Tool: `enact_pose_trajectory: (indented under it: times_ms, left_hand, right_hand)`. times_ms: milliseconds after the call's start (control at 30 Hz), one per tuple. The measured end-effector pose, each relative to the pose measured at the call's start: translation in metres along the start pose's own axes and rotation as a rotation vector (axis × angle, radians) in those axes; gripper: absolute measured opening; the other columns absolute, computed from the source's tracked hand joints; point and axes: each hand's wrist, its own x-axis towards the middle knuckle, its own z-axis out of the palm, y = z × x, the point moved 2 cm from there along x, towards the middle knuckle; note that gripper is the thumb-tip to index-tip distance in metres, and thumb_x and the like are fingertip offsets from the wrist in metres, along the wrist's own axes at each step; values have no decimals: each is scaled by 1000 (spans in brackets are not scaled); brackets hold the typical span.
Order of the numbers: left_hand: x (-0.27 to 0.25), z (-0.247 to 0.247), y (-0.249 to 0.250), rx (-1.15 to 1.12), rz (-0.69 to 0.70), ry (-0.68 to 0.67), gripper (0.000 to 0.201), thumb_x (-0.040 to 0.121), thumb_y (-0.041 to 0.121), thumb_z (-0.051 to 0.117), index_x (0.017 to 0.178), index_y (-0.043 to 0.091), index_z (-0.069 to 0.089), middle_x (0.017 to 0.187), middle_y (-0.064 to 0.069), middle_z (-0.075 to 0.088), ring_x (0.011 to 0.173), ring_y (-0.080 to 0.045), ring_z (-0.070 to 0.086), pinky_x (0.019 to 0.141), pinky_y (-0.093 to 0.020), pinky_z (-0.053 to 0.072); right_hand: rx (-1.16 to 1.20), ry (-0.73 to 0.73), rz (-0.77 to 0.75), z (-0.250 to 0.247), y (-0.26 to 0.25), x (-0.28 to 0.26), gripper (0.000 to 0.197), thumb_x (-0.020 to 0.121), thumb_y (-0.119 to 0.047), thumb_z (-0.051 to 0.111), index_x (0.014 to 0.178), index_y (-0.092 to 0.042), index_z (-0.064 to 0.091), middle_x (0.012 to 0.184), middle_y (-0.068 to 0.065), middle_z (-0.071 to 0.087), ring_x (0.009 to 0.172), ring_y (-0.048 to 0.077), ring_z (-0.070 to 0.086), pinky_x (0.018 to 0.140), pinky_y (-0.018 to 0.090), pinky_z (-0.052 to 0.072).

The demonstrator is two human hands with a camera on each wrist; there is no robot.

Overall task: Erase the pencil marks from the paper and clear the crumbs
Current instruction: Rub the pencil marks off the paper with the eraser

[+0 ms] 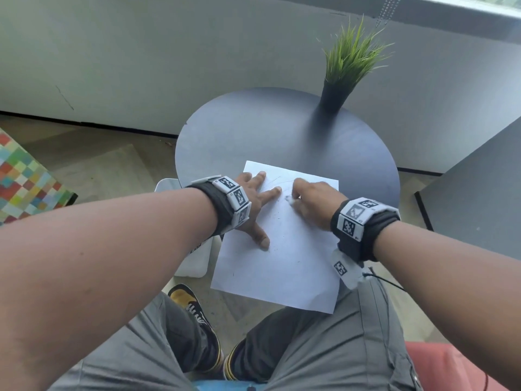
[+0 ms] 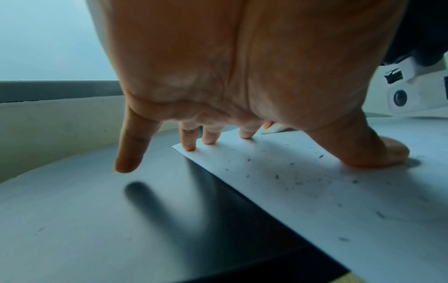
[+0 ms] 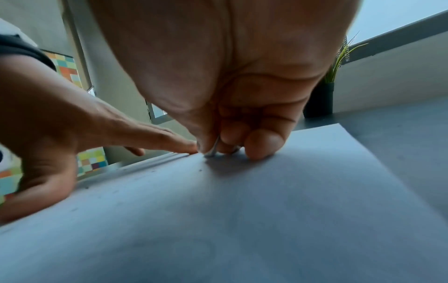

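A white sheet of paper (image 1: pixel 282 263) lies on the round dark table (image 1: pixel 282 131), its near edge hanging over the rim. Faint pencil lines (image 1: pixel 275 180) run near its top edge. Dark eraser crumbs (image 2: pixel 276 177) are scattered over the sheet. My left hand (image 1: pixel 258 204) lies flat with spread fingers (image 2: pixel 189 141) and thumb pressing the paper's left part; the little finger hovers over the table. My right hand (image 1: pixel 307 197) pinches a small pale eraser (image 3: pixel 214 149) and holds its tip on the paper beside my left index finger.
A black pot with green grass-like leaves (image 1: pixel 337 94) stands at the table's far side. A white stool (image 1: pixel 194 258) sits under the table's left edge. A dark panel (image 1: pixel 479 198) stands to the right, a colourful checked block (image 1: pixel 25 182) to the left.
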Motion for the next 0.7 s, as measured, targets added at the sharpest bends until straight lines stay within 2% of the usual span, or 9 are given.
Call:
enact_pose_trajectory:
  times_ms: [67,133,167,333,400,467,500,600,700]
  left_hand:
    - [1,-1,0,8,2,-6,130,58,87,64,154,44,-12,164,-6,-16,150,-34,-4,109,-63,28]
    - [1,-2,0,22,3,-7,129,58,86,66,153,45,-11,164,-7,-16,150,-35,-3,107,-64,30]
    - [1,-2,1,31,5,-8,128,58,85,67,153,46,-10,164,-8,-15,149,-35,-2,106,-64,31]
    - [2,-6,5,31,5,-17,126,57,83,69,151,52,-9,163,-13,-12,148,-40,0,105,-65,31]
    - [1,-6,5,35,5,-16,126,57,83,70,151,52,-8,163,-14,-13,148,-41,1,104,-65,31]
    - [2,-5,5,45,5,-11,126,57,83,70,151,52,-9,163,-15,-13,147,-41,2,104,-65,32]
    - [3,-5,5,44,7,-7,126,57,83,70,151,52,-8,163,-15,-13,147,-41,2,104,-65,32]
    - [4,-5,5,37,7,-12,126,56,84,70,151,52,-7,163,-15,-11,148,-41,1,104,-66,31]
    - [3,-5,5,32,4,-21,126,57,83,70,151,52,-8,163,-14,-13,148,-40,-1,106,-66,29]
  right_hand:
    - [-13,-35,-139,4,-9,-11,19,97,-26,43,107,-11,47,103,14,63,90,33,56,74,37,46]
    - [-6,-148,-321,12,-22,-28,13,97,-26,45,103,-14,48,101,10,62,87,30,54,72,36,43]
    - [-1,-181,-348,12,-22,-30,12,97,-27,45,101,-16,49,100,8,63,87,28,54,73,36,44]
    - [-55,-14,-128,1,0,-10,17,97,-25,41,107,-12,46,103,12,62,97,35,57,79,41,48]
    - [-57,-103,-231,10,-13,-18,24,93,-15,44,117,-11,46,110,11,61,101,33,56,82,41,47]
    - [-44,-206,-358,16,-21,-29,25,90,-10,47,115,-13,50,111,7,61,100,30,56,82,39,46]
    - [-37,-181,-358,13,-18,-26,22,92,-13,48,114,-14,50,110,5,62,99,29,56,80,36,45]
    - [-34,-6,-169,0,-1,-10,19,98,-26,42,110,-13,48,105,7,61,98,30,56,72,33,39]
    - [-49,-66,-232,10,-19,-22,22,91,-13,45,113,-12,45,107,9,60,98,32,56,72,34,40]
